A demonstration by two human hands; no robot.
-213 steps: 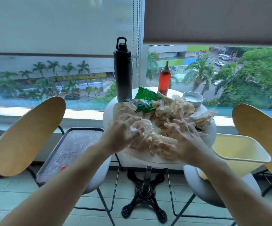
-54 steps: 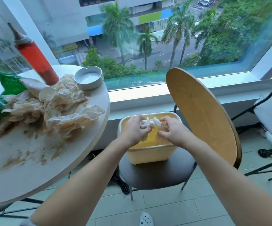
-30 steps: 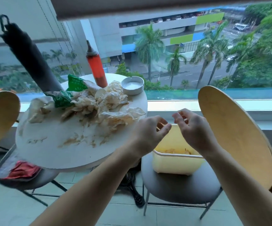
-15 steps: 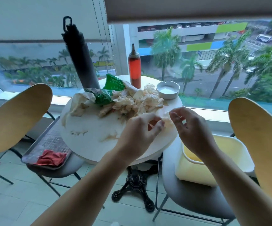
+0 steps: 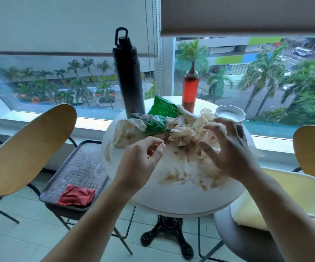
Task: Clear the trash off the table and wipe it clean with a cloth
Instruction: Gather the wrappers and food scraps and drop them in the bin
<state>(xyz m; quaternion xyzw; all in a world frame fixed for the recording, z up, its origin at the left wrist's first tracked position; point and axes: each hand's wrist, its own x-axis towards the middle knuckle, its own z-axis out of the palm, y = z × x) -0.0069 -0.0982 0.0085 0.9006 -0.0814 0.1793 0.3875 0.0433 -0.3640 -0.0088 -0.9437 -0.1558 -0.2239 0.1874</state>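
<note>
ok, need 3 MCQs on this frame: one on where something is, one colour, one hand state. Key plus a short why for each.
1. Where is the red cloth?
A. on the table
B. on the tray on the left chair
C. in the yellow bin

2. What colour is the tall bottle with the loop cap?
A. black
B. white
C. green

3. What is the right hand doing?
A. gripping the sauce bottle
B. pressing the cloth flat on the table
C. fingers spread over the crumpled paper, holding nothing

Key:
1 B: the cloth lies on the tray, left of the table.
2 A: the bottle is black, standing at the far edge behind the green wrapper.
3 C: its fingers are spread above the paper; the sauce bottle stands untouched beyond it. The left hand likewise holds nothing.
</note>
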